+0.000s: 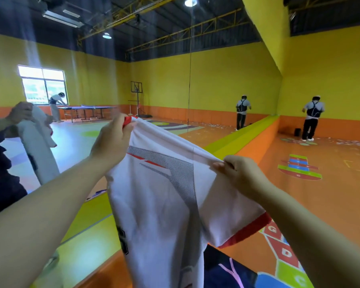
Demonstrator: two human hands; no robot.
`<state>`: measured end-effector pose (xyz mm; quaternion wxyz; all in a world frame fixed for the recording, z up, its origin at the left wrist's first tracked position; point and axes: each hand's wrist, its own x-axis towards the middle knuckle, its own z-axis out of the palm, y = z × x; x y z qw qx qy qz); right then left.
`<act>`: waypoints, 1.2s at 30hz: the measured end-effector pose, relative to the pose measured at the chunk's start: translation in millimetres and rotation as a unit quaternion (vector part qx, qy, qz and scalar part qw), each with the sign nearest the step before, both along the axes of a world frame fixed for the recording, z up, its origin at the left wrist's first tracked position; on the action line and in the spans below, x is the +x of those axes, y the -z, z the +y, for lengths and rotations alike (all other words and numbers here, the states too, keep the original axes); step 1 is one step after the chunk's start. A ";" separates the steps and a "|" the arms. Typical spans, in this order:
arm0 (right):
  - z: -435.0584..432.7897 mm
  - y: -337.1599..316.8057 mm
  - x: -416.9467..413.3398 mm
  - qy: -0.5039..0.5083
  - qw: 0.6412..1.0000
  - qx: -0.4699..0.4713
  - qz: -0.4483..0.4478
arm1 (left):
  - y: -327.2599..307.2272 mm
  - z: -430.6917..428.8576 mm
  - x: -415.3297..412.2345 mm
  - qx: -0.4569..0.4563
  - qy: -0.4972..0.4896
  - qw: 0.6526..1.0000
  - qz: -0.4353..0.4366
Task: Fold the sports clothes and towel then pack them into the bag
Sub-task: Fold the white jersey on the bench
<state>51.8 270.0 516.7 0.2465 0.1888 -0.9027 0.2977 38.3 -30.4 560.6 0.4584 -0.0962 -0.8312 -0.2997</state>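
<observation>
A person holds the white shirt [160, 204] up in the air, near and centre, probably so it hangs flat before folding. The left grip [112, 142] clutches its red-trimmed top corner; the right grip [237, 173] pinches the top edge further right, pulling the cloth taut.

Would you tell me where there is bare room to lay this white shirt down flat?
The green ledge top beyond the right hand, bordered by the orange floor, looks bare. Under the shirt, dark fabric crowds the near end.
</observation>
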 end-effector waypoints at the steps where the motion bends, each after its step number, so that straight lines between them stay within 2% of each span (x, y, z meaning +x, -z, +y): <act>1: 4.9 1.0 2.3 -0.008 1.000 -0.002 -0.012 | 0.3 0.2 -0.1 0.000 0.021 1.000 -0.017; 8: 36.0 -10.6 25.4 -0.108 0.988 -0.068 -0.083 | -15.2 12.7 1.9 0.037 0.167 0.980 -0.096; 13: 62.0 -25.3 15.3 -0.166 0.968 -0.119 -0.144 | -29.1 14.7 -25.3 -0.007 0.143 0.983 -0.110; 15: 69.5 -23.8 -1.4 -0.135 0.972 -0.099 -0.163 | -29.0 21.0 -40.2 -0.029 0.144 0.983 -0.115; 18: 80.4 -8.7 -44.1 -0.043 0.986 -0.010 -0.161 | -16.2 35.1 -75.5 -0.065 0.140 0.979 -0.133; 24: 118.2 18.0 -156.7 0.068 0.982 0.119 -0.126 | 6.7 87.4 -178.2 -0.040 0.133 0.980 -0.141; 29: 151.0 -10.2 -227.6 0.195 0.980 0.038 0.002 | -41.6 139.0 -245.9 -0.002 0.143 0.988 -0.051; 33: 179.5 -53.6 -250.2 0.221 0.972 -0.038 0.068 | -85.6 168.8 -272.9 0.028 0.171 0.985 -0.006; 36: 198.4 -59.2 -252.3 0.210 0.973 -0.041 0.092 | -87.1 174.0 -278.7 0.048 0.192 0.980 -0.004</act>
